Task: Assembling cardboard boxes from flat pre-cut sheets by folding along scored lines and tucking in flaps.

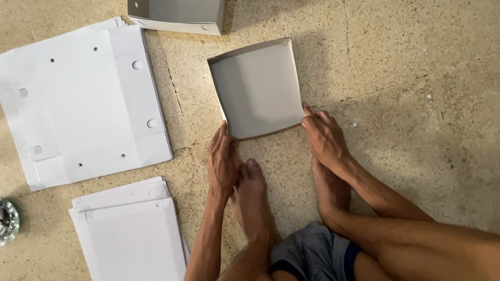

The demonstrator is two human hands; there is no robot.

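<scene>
Left hand (223, 162), right hand (324, 136): fingers spread, pressing near corners of grey cardboard tray (257, 88) on floor (424, 68); even pressure advisable for crisp folds.

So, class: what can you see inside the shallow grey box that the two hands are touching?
The grey box shows only its bare grey base and low walls; nothing lies in it. The left hand and right hand touch its near corners. The floor beneath it is covered.

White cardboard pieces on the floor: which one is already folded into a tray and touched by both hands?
The square white cardboard tray just ahead of the feet; left hand and right hand touch its near corners. The two white stacks at left lie flat.
</scene>
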